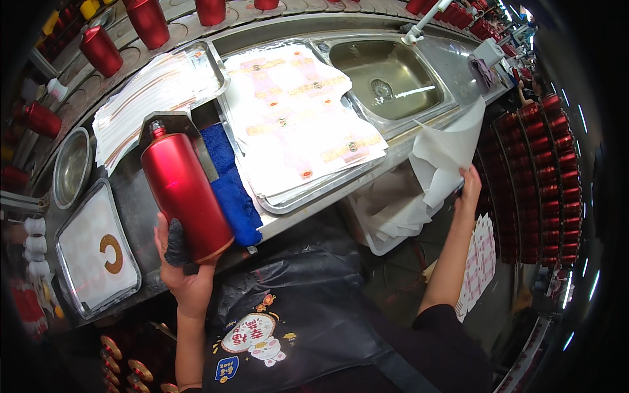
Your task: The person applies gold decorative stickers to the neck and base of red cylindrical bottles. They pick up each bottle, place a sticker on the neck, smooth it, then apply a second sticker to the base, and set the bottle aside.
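Observation:
A glossy red bottle [180, 190] lies tilted, its silver neck toward the far left, partly in a grey metal holder [175, 122]. My left hand [185, 278] is closed around the bottle's near base, with a black covering on one finger. Beside the bottle is a folded blue cloth [230, 190]. Out to the right, my right hand [468, 191] pinches a curled white paper sheet [447, 154]. That sheet hangs over a white bin [386, 247] holding crumpled pale sheets. Printed decal sheets [295, 111] are stacked in a metal tray just beyond the cloth.
A steel sink [386, 78] with a white tap [414, 34] is at the back right. Left are a metal bowl [71, 167] and a tray with a gold ring-shaped decal [111, 254]. Red bottles [147, 23] line a conveyor behind; racks of red containers [534, 183] stand right.

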The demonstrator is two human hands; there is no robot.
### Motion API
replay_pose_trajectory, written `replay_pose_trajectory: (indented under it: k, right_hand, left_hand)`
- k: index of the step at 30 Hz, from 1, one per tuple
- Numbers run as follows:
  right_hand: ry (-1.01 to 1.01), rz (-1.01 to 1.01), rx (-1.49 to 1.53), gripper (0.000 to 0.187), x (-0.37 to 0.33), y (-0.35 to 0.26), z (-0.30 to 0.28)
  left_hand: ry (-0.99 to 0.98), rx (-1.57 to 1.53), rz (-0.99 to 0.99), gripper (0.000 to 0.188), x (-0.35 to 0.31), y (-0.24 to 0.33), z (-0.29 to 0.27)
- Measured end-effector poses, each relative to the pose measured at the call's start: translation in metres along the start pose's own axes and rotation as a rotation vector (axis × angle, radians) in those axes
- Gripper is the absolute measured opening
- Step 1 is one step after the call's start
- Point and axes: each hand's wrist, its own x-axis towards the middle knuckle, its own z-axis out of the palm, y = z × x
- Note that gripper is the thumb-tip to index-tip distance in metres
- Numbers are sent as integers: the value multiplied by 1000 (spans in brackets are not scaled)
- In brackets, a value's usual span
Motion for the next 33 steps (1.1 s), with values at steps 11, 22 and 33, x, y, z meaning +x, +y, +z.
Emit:
replay_pose_trajectory:
  k: [11,22,33]
  right_hand:
    - [407,-164,-762,50,8,126,-3]
    - [-451,-300,-979,42,-50,-32,218]
    - [-588,-465,-679,14,14,-50,222]
  left_hand:
    - [13,25,9,72,0,9,-2]
    - [26,16,-45,75,-1,11,0]
    - [17,7,-22,73,-2,4,-1]
